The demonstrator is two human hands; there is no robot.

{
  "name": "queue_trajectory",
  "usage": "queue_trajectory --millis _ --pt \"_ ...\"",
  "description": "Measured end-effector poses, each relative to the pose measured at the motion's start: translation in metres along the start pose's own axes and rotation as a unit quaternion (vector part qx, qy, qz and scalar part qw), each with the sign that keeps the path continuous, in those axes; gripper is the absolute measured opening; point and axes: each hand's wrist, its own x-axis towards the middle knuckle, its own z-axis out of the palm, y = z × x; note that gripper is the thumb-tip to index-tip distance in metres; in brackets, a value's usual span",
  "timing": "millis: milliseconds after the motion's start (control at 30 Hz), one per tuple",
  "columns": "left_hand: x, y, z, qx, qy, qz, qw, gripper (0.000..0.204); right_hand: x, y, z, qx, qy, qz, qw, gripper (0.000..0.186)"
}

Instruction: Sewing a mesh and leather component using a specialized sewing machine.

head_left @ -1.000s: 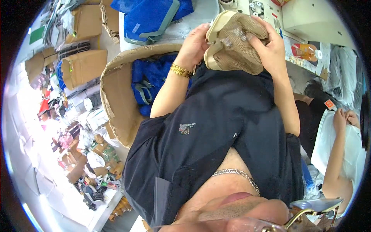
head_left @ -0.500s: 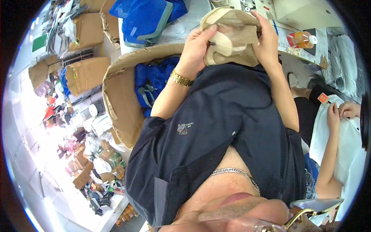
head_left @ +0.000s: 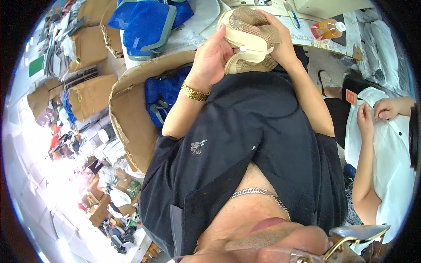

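A beige mesh cap (head_left: pixel 254 41) is held up over the near edge of the table, in front of my dark shirt. Its smooth beige band and a curved strap piece face me, with the mesh bunched behind. My left hand (head_left: pixel 211 57) is at the cap's left edge, thumb raised along the rim and fingers curled in at the band; some fingertips are hidden. On the other side, my right hand (head_left: pixel 283 41) wraps round the mesh, its fingers partly behind the cap.
Blue mesh pieces with grey trim (head_left: pixel 147 30) lie on the white table (head_left: pixel 188 39). Below stands an open cardboard box (head_left: pixel 129 114) holding more blue pieces. A bottle of orange drink (head_left: pixel 326 30) and pens (head_left: pixel 293 16) sit at right. A co-worker's hands (head_left: pixel 381 109) handle white cloth nearby.
The view has shifted slightly, so the scene sits further left. My left thumb has come off the cap's face to its rim, and the cap has turned, showing more of its band.
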Motion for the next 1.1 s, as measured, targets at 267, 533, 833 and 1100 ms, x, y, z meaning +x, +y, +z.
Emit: queue_trajectory --millis 267,533,833,1100 --pt "-0.013 0.001 0.013 0.244 -0.026 0.107 0.963 0.03 0.001 -0.001 0.008 -0.05 0.042 -0.037 0.997 0.04" --pt "0.003 -0.003 0.022 0.006 -0.053 0.072 0.996 0.023 0.03 0.056 0.011 -0.188 0.081 -0.155 0.966 0.054" --pt "0.078 0.01 0.186 -0.019 -0.189 -0.012 0.982 0.045 0.069 0.042 -0.135 -0.151 0.125 -0.202 0.96 0.054" --pt "0.152 -0.147 0.439 0.016 -0.407 -0.13 0.904 0.05 -0.064 0.073 -0.423 -0.249 0.304 -0.113 0.912 0.053"
